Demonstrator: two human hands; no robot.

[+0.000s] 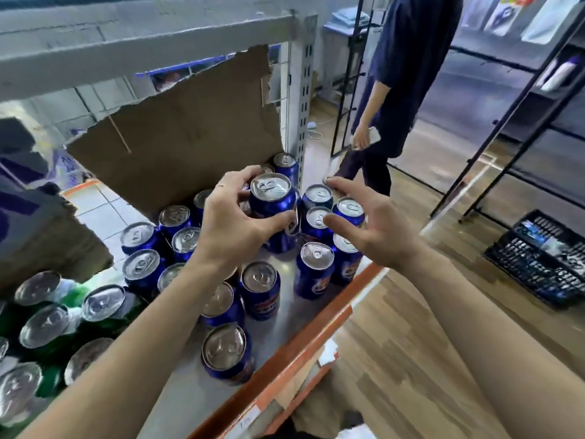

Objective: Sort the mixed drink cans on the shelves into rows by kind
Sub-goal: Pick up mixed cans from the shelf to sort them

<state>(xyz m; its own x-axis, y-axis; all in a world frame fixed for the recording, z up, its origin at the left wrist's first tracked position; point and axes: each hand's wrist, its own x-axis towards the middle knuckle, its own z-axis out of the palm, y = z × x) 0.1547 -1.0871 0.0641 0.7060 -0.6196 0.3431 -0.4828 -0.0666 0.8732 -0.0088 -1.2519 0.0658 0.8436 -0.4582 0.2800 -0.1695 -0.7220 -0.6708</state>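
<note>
Blue can in hand, row to find!
Our left hand (234, 223) grips a blue can (275, 207) raised over the shelf (190, 403); right hand (373, 226) hovers, fingers (345, 188) spread, empty. Next, we reckon: set it upright among the blue cans (316, 270).

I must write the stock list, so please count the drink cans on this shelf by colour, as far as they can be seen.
blue cans: at least 17, one of them in the left hand
green cans: 6, one cut by the picture's edge
total: at least 23
</note>
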